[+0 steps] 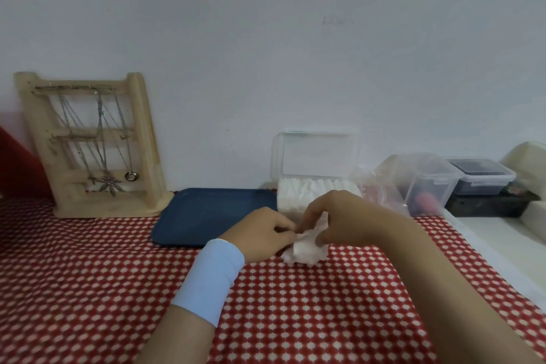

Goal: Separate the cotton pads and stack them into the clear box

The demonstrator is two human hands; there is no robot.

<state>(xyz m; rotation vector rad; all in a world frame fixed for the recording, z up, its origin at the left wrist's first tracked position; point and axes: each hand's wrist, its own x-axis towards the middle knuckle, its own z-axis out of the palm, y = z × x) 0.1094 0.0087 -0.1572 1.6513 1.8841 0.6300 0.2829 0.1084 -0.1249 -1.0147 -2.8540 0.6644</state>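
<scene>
A bundle of white cotton pads (304, 251) lies on the red dotted cloth just in front of the clear box (317, 183). The box stands against the wall with its lid raised, and a row of white pads fills its lower part. My left hand (263, 233), with a light blue wristband, pinches the left edge of the bundle. My right hand (339, 219) curls over the top of the bundle and pinches it between thumb and fingers. Both hands partly hide the pads.
A dark blue tray (206, 213) lies left of the box. A wooden jewellery stand (94, 145) with necklaces leans on the wall at the left. Clear lidded containers (428, 183) and a plastic bag sit at the right, beyond the cloth's edge.
</scene>
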